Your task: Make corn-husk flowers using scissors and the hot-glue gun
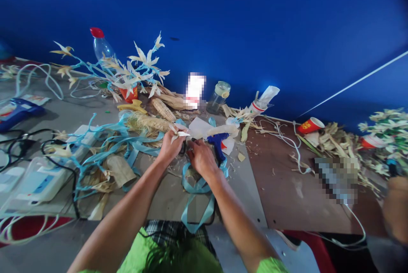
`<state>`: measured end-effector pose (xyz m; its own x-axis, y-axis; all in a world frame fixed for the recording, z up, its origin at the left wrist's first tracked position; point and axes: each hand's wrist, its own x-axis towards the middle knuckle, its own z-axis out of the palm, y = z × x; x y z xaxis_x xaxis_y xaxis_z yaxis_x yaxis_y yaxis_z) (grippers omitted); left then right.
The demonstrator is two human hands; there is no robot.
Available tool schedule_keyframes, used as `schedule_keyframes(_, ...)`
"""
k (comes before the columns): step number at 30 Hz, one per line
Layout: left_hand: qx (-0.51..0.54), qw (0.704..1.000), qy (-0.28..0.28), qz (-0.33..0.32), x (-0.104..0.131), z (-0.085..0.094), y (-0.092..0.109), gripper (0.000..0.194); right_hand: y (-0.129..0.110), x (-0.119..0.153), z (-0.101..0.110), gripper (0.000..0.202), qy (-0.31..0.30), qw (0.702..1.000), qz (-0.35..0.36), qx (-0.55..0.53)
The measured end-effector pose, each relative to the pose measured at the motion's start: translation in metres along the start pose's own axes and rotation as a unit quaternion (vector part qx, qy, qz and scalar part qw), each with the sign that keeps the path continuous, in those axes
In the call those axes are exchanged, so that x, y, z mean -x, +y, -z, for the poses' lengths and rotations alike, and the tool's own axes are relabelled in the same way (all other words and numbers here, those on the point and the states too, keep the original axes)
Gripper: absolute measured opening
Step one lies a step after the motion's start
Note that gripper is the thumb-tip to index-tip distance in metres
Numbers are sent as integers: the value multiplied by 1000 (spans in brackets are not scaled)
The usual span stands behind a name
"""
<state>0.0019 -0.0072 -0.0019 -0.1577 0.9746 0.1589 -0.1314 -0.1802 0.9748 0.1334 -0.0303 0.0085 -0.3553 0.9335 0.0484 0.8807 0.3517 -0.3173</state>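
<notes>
My left hand (171,142) pinches a pale corn-husk flower (179,134) with pointed petals, over the middle of the table. Close beside it, my right hand (202,157) has its fingers curled together. Something small and dark shows at those fingertips, but I cannot make out what it is. A blue glue gun (217,142) lies just right of that hand. Light blue ribbon (208,212) loops below my right wrist and hangs over the front edge. Left of my left hand are a tuft of corn silk (145,123) and more blue ribbon strips (123,139).
Blue-wrapped branches with husk flowers (145,58) stand at the back left, near a corncob (163,109). A lit phone (195,90) and a clear jar (218,97) are by the blue wall. White power strips (47,179) sit left. Another person's hand (397,205) appears far right.
</notes>
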Motion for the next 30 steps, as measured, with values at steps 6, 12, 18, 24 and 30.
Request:
schedule_keyframes(6,22,1000,12,17,0,-1,2,6,-1,0,2,40,76,996,-2,-39)
schedule_keyframes(12,1,1000,-1,27,0,-2,-1,8,-4,2,3,29,86,996,-25,-17)
schedule_keyframes(18,-9,999,-25,27,-2,0,-10,7,2,-3,-2,22,111,986,32,-117)
schedule_keyframes(24,-108,990,-78,36,1,1,-5,15,23,-15,0,21,297,884,-50,-356)
schedule_keyframes(30,-151,969,-194,26,4,0,-2,16,33,-19,1,27,151,852,-72,-496)
